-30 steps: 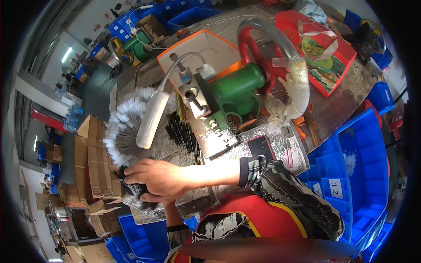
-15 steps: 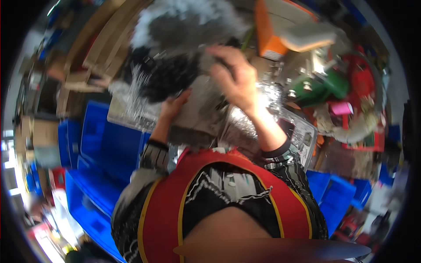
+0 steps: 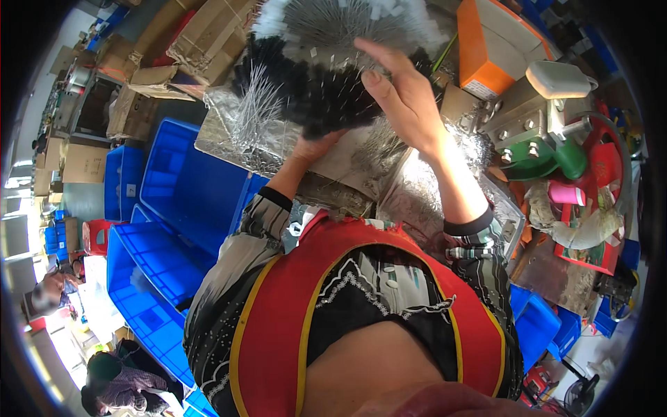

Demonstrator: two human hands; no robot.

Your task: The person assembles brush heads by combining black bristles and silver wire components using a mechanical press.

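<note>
A wide round heap of thin metal wires with white tufts (image 3: 417, 28) along its far rim and black bristly tufts (image 3: 326, 97) on its near side lies at the far middle of the workbench. My right hand (image 3: 410, 97) is over its right part, index finger and thumb stretched apart, with nothing seen between them. My left hand (image 3: 316, 146) reaches under the near edge of the black tufts; its fingers are hidden there. Left of the tufts, a loose sheaf of bare wires (image 3: 257, 111) fans out on the bench, and more thin wires (image 3: 379, 146) lie nearer the middle.
Blue plastic crates (image 3: 187, 174) stand at my left, beyond them cardboard boxes (image 3: 212, 42). An orange-and-white box (image 3: 486, 55) sits at the far right, near a bolted machine with green parts (image 3: 549, 160) and a pink cylinder (image 3: 566, 194). Another person (image 3: 125, 382) is at the lower left.
Both hands have shifted right and slightly farther in the picture, as has the whole scene. My left hand has gone further under the black tufts; my right fingers are straighter.
</note>
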